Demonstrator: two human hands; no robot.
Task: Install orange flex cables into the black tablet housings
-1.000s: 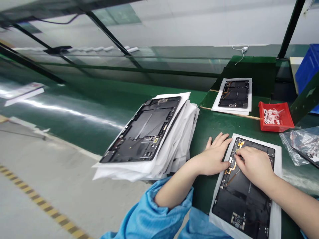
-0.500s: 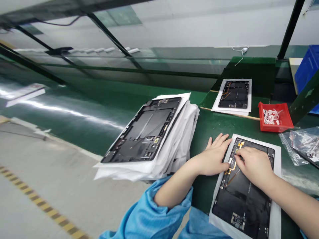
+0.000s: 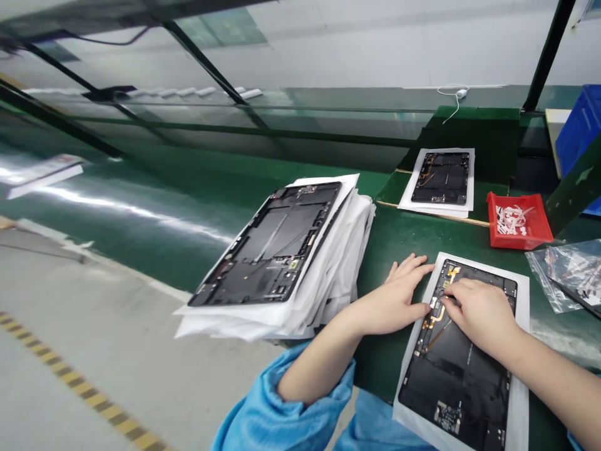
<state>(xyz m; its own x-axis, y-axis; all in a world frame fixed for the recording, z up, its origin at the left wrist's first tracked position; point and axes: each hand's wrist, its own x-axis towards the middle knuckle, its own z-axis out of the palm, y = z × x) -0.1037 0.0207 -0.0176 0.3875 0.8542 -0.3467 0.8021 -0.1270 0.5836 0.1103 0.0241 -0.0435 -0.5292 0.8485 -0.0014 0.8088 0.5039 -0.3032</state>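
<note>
Across the green workbench, the upper tablet housing tilts on stacked white sheets; a bumped elbow could slide it off. The left hand is spread, thumb at the left edge of the near tablet housing, flat on the bench. The right hand bunches its fingertips beside a gold flex cable, which rough pressing could crease; whether they pinch anything, I cannot tell.
</note>
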